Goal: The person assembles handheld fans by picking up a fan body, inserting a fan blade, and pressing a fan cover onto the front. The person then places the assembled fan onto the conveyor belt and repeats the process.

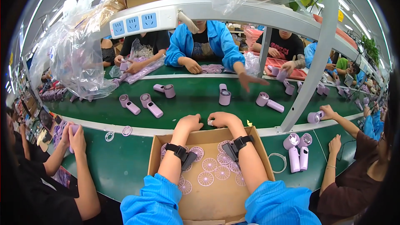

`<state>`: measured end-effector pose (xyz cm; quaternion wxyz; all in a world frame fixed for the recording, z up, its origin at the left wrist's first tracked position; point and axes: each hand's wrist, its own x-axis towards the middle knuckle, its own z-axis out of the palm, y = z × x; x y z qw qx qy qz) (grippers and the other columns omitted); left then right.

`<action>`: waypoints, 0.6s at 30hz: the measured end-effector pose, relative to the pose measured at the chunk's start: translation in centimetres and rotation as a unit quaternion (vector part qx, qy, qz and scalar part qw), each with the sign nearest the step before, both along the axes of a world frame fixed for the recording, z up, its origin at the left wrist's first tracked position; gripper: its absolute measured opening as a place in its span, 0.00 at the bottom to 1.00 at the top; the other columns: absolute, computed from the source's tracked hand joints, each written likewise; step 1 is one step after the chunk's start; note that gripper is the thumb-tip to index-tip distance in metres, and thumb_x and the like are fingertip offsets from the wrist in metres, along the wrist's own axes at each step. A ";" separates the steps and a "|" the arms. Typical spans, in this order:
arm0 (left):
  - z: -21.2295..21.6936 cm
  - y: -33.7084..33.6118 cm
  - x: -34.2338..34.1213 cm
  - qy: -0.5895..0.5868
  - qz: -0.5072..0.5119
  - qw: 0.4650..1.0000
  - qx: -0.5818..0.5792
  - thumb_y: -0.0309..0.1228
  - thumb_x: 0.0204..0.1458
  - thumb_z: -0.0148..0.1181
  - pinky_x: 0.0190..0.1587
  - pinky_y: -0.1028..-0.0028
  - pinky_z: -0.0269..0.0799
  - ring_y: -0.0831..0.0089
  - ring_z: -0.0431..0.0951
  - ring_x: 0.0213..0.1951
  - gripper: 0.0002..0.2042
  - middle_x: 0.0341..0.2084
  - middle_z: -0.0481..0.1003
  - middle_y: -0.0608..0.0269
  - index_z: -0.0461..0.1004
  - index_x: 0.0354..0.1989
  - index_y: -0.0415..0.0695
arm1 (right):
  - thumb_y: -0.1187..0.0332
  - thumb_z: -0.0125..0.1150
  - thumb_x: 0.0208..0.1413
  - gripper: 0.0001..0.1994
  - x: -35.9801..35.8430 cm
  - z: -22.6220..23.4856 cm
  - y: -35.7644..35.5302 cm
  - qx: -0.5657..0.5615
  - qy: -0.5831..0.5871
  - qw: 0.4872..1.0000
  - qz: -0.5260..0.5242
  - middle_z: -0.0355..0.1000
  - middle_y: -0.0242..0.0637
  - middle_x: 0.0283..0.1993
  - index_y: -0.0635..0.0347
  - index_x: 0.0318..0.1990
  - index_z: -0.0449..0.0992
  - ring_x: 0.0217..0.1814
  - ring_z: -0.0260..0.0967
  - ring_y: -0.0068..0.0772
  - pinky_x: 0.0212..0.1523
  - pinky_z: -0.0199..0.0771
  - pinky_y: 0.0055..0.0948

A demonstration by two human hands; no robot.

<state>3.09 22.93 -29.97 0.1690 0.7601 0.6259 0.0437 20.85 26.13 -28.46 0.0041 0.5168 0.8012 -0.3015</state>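
Note:
My forearms, in blue sleeves and with black straps at the wrists, reach over an open cardboard box (204, 204). Several pale purple round fan grilles (209, 165) lie loose inside it. At the box's far edge, beside the conveyor, my left hand (190, 122) is closed with its fingers curled down; what it holds, if anything, is hidden. Close to it, my right hand (225, 119) is also closed, with a small white bit at its fingertips that is too small to name. Nearest beyond my hands stands a purple handheld fan (224, 96) on the green belt.
Other purple handheld fans (155, 109) lie along the green belt (187, 112). A grey metal post (306, 79) rises right of the box, and a power strip (143, 22) hangs overhead. Co-workers sit opposite and at both sides; one hand (250, 80) reaches over the belt.

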 end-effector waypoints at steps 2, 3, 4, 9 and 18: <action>0.2 0.5 0.1 0.006 -0.001 1.000 0.004 0.42 0.49 0.55 0.48 0.60 0.71 0.54 0.74 0.48 0.21 0.46 0.74 0.49 0.69 0.49 0.44 | 0.61 0.56 0.52 0.17 0.1 0.0 0.3 -0.010 0.004 1.000 -0.013 0.74 0.41 0.48 0.52 0.50 0.74 0.47 0.71 0.40 0.47 0.71 0.36; 0.2 0.6 0.2 0.007 -0.002 1.000 0.005 0.42 0.49 0.55 0.48 0.60 0.71 0.54 0.74 0.48 0.21 0.46 0.74 0.49 0.69 0.49 0.44 | 0.61 0.56 0.52 0.17 0.2 -0.2 0.2 -0.002 0.007 1.000 -0.009 0.74 0.41 0.48 0.52 0.50 0.74 0.47 0.71 0.41 0.46 0.71 0.36; 0.2 0.6 0.3 0.008 -0.002 1.000 0.002 0.42 0.49 0.55 0.48 0.60 0.71 0.54 0.74 0.48 0.21 0.45 0.74 0.49 0.69 0.49 0.44 | 0.62 0.56 0.52 0.17 0.3 -0.3 0.1 0.005 0.010 1.000 -0.005 0.74 0.41 0.48 0.52 0.50 0.74 0.47 0.71 0.41 0.46 0.71 0.36; 0.4 0.2 0.2 0.008 0.005 1.000 -0.003 0.42 0.49 0.55 0.48 0.60 0.71 0.54 0.75 0.47 0.21 0.45 0.74 0.49 0.69 0.49 0.43 | 0.62 0.56 0.52 0.18 0.1 0.2 -0.2 0.008 -0.004 1.000 -0.001 0.74 0.41 0.48 0.52 0.51 0.74 0.46 0.71 0.40 0.45 0.71 0.36; 0.6 -0.1 0.7 0.024 0.002 1.000 -0.014 0.42 0.50 0.54 0.48 0.60 0.71 0.54 0.75 0.47 0.22 0.45 0.74 0.48 0.68 0.50 0.43 | 0.62 0.56 0.52 0.18 0.4 -0.3 -0.1 0.000 0.010 1.000 -0.011 0.74 0.40 0.48 0.52 0.51 0.73 0.46 0.72 0.40 0.45 0.72 0.35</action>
